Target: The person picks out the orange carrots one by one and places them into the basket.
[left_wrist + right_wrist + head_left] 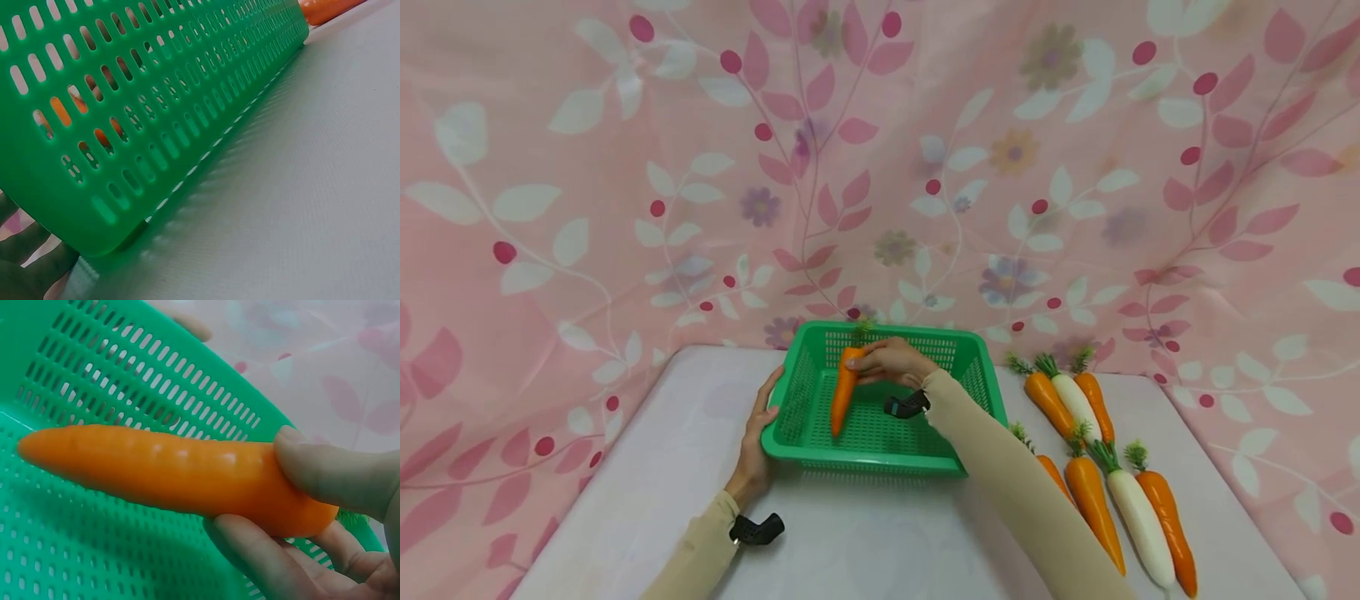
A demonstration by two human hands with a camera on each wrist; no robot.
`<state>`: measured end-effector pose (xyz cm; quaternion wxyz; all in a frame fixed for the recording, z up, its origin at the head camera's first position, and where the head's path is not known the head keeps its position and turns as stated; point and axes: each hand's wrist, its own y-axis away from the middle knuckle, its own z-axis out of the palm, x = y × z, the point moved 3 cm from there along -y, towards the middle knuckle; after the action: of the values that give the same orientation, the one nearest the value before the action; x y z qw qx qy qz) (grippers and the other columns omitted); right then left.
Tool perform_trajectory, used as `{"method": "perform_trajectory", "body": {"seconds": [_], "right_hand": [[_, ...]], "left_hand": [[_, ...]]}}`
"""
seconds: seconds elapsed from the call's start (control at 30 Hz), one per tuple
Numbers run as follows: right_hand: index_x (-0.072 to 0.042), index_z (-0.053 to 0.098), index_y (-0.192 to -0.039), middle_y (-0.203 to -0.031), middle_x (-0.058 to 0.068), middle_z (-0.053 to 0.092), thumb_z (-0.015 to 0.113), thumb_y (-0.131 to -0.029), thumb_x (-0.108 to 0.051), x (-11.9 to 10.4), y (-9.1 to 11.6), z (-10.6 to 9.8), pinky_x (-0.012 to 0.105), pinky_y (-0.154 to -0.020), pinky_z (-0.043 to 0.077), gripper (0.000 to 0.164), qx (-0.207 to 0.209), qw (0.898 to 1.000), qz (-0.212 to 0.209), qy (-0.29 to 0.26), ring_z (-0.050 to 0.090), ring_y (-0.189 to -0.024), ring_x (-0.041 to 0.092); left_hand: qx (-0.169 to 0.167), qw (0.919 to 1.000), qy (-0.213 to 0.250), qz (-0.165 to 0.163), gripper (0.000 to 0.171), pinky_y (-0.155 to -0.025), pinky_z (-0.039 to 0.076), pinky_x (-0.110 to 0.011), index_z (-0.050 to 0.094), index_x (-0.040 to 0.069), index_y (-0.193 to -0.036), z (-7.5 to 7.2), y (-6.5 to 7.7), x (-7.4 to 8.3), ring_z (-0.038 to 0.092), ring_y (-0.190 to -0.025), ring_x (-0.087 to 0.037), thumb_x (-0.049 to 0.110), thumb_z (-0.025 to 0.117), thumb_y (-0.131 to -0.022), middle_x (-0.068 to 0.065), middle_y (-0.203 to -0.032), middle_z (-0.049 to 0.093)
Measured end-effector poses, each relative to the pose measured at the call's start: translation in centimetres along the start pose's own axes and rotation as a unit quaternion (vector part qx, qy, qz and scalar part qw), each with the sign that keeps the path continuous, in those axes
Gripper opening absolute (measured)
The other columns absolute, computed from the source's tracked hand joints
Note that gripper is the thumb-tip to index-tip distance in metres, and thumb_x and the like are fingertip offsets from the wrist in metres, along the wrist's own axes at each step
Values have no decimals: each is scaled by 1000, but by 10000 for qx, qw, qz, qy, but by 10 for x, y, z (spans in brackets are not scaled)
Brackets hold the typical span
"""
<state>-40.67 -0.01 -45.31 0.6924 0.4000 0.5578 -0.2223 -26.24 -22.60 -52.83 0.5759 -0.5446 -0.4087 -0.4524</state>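
My right hand [891,361] pinches an orange carrot [844,396] near its leafy top, thumb on one side and fingers on the other. The carrot hangs inside a green plastic basket [880,461], its tip pointing down and toward me. In the right wrist view, the carrot [150,465] lies across the frame above the slotted basket floor; whether its tip touches the basket is unclear. My left hand [756,450] holds the basket's left side, thumb by the rim and fingers along the outer wall. Those fingers [25,244] show partly beside the basket corner in the left wrist view.
Right of the basket lie more carrots [1093,504] and white radishes [1142,525] with green tops, in two loose groups. My right forearm partly covers one carrot [1054,475]. A pink floral cloth [865,167] hangs behind the white table [865,542].
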Motion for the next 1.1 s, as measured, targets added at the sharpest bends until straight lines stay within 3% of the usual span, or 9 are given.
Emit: {"method": "perform_trajectory", "body": {"seconds": [0.27, 0.53, 0.7, 0.97, 1.1], "right_hand": [[10, 47, -151, -145, 29, 59, 74, -97, 0, 2, -9, 11, 56, -112, 48, 61, -178, 9995, 21, 257, 70, -122, 40], [14, 53, -145, -143, 30, 60, 72, -98, 1, 7, -16, 20, 53, -107, 53, 53, -274, 9980, 129, 547, 69, -123, 39], [14, 54, -145, -142, 30, 60, 72, -98, -1, 12, -19, 23, 52, -107, 54, 52, -243, 9969, 180, 730, 69, -122, 39], [12, 62, -138, -131, 29, 68, 75, -97, -6, 14, -28, 28, 48, -99, 58, 47, -70, 9926, 43, 1210, 72, -116, 39], [12, 67, -133, -129, 29, 69, 77, -96, -7, 16, -32, 30, 48, -98, 59, 43, 33, 9907, -6, 1362, 73, -114, 39]], "left_hand": [[8, 10000, -42, -44, 62, -113, 26, -31, 21, 36, -170, -1, -1, -1, 26, -149, -21, 32, 24, -109, 9, -175, 18], [23, 10000, -58, -45, 61, -111, 30, -33, 21, 36, -170, -1, -1, -2, 30, -146, -24, 31, 24, -109, 6, -176, 18], [-1, 9999, -67, -87, 61, -113, 28, -36, 21, 37, -170, 0, -1, -4, 28, -148, -25, 32, 25, -109, 7, -176, 17], [45, 9998, -167, -20, 61, -121, 16, -53, 22, 36, -170, 0, -1, -3, 22, -155, -27, 33, 24, -109, 6, -177, 15], [66, 9998, -179, 2, 62, -122, 15, -53, 21, 35, -170, 0, -1, -3, 21, -157, -27, 33, 24, -109, 4, -177, 14]]}}
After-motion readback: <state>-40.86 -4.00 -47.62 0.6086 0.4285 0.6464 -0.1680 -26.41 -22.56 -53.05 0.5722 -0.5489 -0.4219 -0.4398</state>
